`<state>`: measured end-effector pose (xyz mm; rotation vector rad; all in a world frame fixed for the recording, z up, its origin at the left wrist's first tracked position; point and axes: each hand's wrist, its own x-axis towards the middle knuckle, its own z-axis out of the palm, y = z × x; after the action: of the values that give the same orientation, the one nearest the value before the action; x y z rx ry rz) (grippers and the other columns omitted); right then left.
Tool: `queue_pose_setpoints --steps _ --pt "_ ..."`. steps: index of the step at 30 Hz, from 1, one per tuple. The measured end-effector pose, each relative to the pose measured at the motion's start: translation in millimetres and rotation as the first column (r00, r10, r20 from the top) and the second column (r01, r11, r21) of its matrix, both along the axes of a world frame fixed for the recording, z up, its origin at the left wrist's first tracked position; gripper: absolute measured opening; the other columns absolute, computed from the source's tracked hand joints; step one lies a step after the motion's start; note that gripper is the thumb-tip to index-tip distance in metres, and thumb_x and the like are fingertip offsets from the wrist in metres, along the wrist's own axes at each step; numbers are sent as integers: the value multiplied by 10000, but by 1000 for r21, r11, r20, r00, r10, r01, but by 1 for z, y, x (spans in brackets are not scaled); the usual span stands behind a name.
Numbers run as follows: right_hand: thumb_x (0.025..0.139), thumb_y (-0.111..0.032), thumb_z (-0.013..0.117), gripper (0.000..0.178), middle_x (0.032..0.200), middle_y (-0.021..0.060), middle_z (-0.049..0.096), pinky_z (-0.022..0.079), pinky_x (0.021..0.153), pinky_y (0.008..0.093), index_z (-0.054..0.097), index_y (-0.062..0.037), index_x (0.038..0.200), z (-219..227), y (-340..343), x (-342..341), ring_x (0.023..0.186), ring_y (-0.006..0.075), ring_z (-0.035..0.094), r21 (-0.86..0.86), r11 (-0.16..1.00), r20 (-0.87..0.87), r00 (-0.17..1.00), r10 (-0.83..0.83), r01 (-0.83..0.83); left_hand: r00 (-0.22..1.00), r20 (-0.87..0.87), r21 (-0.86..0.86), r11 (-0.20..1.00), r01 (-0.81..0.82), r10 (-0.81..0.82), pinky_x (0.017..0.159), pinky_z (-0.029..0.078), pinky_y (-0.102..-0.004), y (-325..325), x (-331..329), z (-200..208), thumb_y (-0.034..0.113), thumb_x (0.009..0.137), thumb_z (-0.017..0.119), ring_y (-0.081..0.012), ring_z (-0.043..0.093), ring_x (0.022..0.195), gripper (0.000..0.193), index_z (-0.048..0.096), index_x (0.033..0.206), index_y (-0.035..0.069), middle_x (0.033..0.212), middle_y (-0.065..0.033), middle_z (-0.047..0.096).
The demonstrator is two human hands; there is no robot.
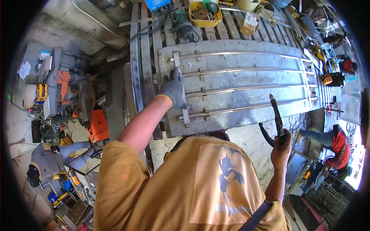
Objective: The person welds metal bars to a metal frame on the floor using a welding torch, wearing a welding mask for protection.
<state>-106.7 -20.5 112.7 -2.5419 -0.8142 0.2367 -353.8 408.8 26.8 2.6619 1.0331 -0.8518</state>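
Steel frame (246, 82): rods on grey plate, lying across slatted worktop (231, 27); likely heavy, stiff.
Left hand (173, 89): gloved, fingers spread flat on crossbar (181, 90).
Right hand (280, 148): fingers clamped round torch (276, 117).
Hold: frame edges.

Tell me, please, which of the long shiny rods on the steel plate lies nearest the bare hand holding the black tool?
The lowest rod, running along the plate's near edge. The right hand with the black tool is just below it; the other three lie farther up.
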Motion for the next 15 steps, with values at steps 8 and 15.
queue_pose_setpoints --steps 8,15 --pt "965 -62 762 623 862 99 621 503 724 403 491 -76 1527 115 77 -26 767 237 621 71 997 209 978 18 -33 977 214 78 997 -12 -5 1258 310 -671 1 -14 -15 496 727 949 -449 304 1597 1253 310 1651 -60 1736 -256 276" --pt "1073 -62 644 613 1112 104 715 542 892 369 430 -89 1647 254 167 -20 951 207 676 87 930 507 820 266 -356 978 154 144 976 -161 139 1258 280 -679 6 -17 -45 486 697 970 -444 239 1635 1310 282 1666 -65 1771 -240 236"
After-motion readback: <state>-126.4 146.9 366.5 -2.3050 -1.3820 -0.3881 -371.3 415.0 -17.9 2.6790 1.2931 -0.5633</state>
